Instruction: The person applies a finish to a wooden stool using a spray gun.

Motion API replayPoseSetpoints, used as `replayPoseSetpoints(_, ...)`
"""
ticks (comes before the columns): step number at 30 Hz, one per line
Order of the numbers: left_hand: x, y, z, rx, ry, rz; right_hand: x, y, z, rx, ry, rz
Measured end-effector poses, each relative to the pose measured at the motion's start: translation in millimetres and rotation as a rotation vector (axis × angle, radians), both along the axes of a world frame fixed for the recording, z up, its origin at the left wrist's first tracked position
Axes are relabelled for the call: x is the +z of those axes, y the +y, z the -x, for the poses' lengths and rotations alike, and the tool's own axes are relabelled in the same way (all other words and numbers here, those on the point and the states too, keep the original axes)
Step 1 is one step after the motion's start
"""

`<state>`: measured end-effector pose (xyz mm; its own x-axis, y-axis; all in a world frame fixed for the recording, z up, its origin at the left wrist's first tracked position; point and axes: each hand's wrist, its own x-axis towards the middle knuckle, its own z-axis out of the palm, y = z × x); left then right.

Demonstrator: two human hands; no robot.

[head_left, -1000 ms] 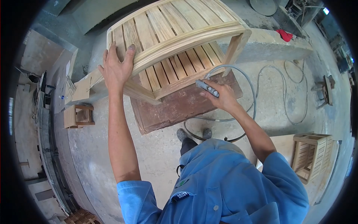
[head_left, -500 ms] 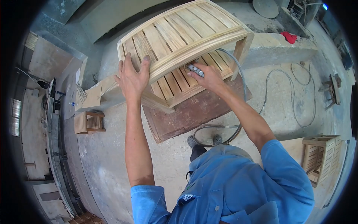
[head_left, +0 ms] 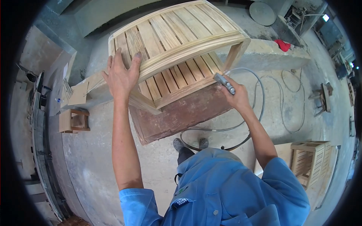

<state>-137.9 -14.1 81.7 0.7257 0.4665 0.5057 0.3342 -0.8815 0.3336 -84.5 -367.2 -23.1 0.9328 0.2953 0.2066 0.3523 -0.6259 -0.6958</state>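
A slatted wooden table [head_left: 169, 43] of pale timber stands before me, with a lower slatted shelf [head_left: 175, 83] under its top. My left hand [head_left: 123, 75] lies on the left front edge of the top, fingers spread. In my right hand [head_left: 238, 97] is a grey metal air blow gun [head_left: 224, 83], gripped beside the right end of the lower shelf. A thin air hose [head_left: 263, 98] curves away from the gun and loops down towards the floor. The gun's nozzle end is too small to make out.
Under the table is a reddish-brown platform [head_left: 181, 113]. Small slatted wooden pieces stand on the left [head_left: 74, 121] and right [head_left: 311, 160]. A red cloth [head_left: 282, 45] lies on the concrete ledge [head_left: 264, 56] behind. More hose [head_left: 282, 101] trails over the floor at right.
My right hand has drawn the air blow gun out from under the tabletop, moving right to the shelf's end. My left hand stays on the top's edge. The view has shifted slightly.
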Motion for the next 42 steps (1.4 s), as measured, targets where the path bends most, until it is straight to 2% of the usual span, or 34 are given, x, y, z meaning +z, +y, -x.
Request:
replayPoseSetpoints(5,-0.7,1.6,-2.1,-0.020,0.011,-0.026,0.0,-20.4,-9.1,-0.081,-0.204,-0.078)
replayPoseSetpoints(11,-1.0,2.7,-1.6,-0.013,0.021,-0.030,1.0,-10.8,-18.7,-0.099,-0.046,-0.047)
replayPoseSetpoints(14,-1.2,4.3,-1.2,-0.004,0.029,-0.027,-13.3,-19.0,-14.5,-0.085,-0.114,-0.043)
replayPoseSetpoints(23,3.8,-2.8,1.0,-0.023,0.016,-0.016,-21.2,-42.8,4.9,-0.098,-0.076,0.067)
replayPoseSetpoints(30,4.1,-5.9,2.6,-0.046,-0.013,-0.025,-8.3,2.9,-36.6,-0.118,-0.109,-0.137)
replayPoseSetpoints(35,4.4,-7.5,3.8,-0.049,-0.003,-0.004,14.4,29.2,-49.3,-0.123,-0.049,-0.072)
replayPoseSetpoints(38,8.7,-10.8,3.3,-0.058,-0.001,0.013,9.0,31.6,-50.5,-0.089,0.002,-0.099)
replayPoseSetpoints(42,9.6,-13.1,2.0,-0.045,0.023,0.018,5.7,42.9,-58.0,-0.040,-0.079,-0.191)
